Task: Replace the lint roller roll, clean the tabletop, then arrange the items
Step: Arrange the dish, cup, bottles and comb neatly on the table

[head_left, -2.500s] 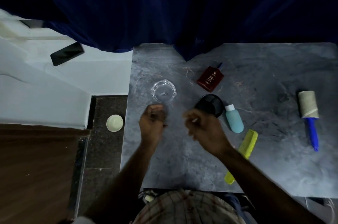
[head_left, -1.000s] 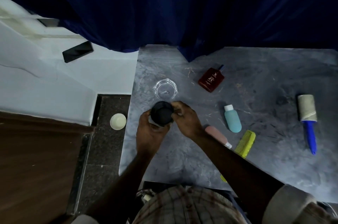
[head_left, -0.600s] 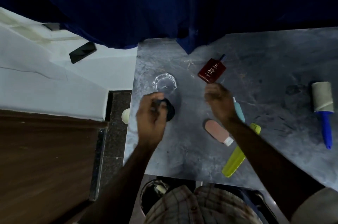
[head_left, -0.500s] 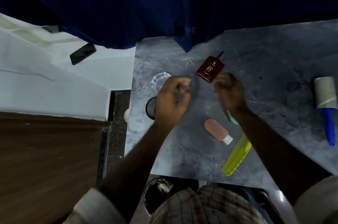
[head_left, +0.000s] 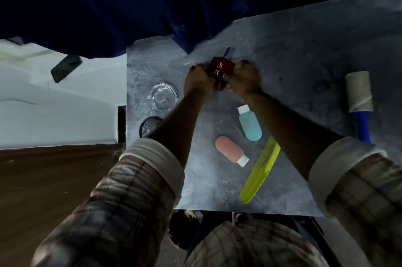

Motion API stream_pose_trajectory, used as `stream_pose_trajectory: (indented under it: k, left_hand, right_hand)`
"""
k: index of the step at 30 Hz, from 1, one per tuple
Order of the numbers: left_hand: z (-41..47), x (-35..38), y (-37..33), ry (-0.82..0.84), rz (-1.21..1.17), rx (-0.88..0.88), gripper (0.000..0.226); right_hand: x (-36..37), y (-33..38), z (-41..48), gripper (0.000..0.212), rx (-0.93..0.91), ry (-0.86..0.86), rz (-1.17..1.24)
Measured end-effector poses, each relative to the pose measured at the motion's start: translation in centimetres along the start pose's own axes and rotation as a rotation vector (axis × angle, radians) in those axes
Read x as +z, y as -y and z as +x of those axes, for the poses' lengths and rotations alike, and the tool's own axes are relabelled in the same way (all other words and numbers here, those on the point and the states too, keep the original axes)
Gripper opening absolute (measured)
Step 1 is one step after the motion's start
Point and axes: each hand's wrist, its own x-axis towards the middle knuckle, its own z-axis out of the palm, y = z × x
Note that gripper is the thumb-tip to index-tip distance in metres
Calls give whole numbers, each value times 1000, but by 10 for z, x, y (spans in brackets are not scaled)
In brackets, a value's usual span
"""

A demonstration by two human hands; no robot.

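Left hand: the left hand [head_left: 199,80] sits just above the centre of the frame, fingers curled against the left side of the dark red perfume bottle [head_left: 220,73]; its forearm runs down to a rolled plaid sleeve [head_left: 139,181] at lower left
Right hand: the right hand [head_left: 247,79] is closed on the bottle's right side, knuckles toward the camera; both hands have hold of the same bottle between them
Perfume bottle: flat, dark red, with pale lettering on its face; a dark blue cap [head_left: 228,52] points to the top of the frame; whether it rests on the bench or is lifted off it I cannot tell
Lint roller: the lint roller [head_left: 360,103] lies at the right edge of the frame, well apart from the hands; its roll looks like bare brown cardboard, its blue handle points down the frame
Bench: the grey mottled bench [head_left: 304,53] fills the middle and right of the frame; a dark blue curtain [head_left: 130,5] hangs over its far edge
Left of the hands: a clear glass ashtray [head_left: 163,98]; below it a black mesh cup [head_left: 150,126], partly hidden by the left forearm
Below the hands: a teal squeeze bottle [head_left: 250,124] with a white cap; a pink squeeze bottle [head_left: 231,151], cap to lower right; a yellow-green comb [head_left: 261,171] lying slantwise just beside them
Upper left of the frame: a black phone [head_left: 66,67] on a white surface
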Motion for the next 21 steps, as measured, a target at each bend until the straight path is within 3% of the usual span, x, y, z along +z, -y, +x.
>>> stream_pose_trajectory:
  k: [2, 5, 9, 14, 16, 21]
  left_hand:
    - [-10, 3, 5, 1, -37, -15, 40]
    - [-33, 7, 14, -80, -209, 22, 57]
    - [-58, 22, 29, -348, -572, 50, 38]
    - [-66, 26, 43, -490, -640, -51, 42]
    - [-60, 24, 49, -476, -699, -112, 44]
    - [-59, 17, 55, -496, -731, -143, 56]
  right_hand:
    - [2, -4, 4, 20, 14, 76, 83]
    - [4, -10, 2, 24, -42, 82, 150]
    - [12, -3, 0, 34, -230, 131, 40]
    - [27, 24, -10, 34, -510, 115, -186]
    - [34, 31, -11, 32, -591, 101, -255]
    - [48, 36, -12, 32, -634, 94, -288]
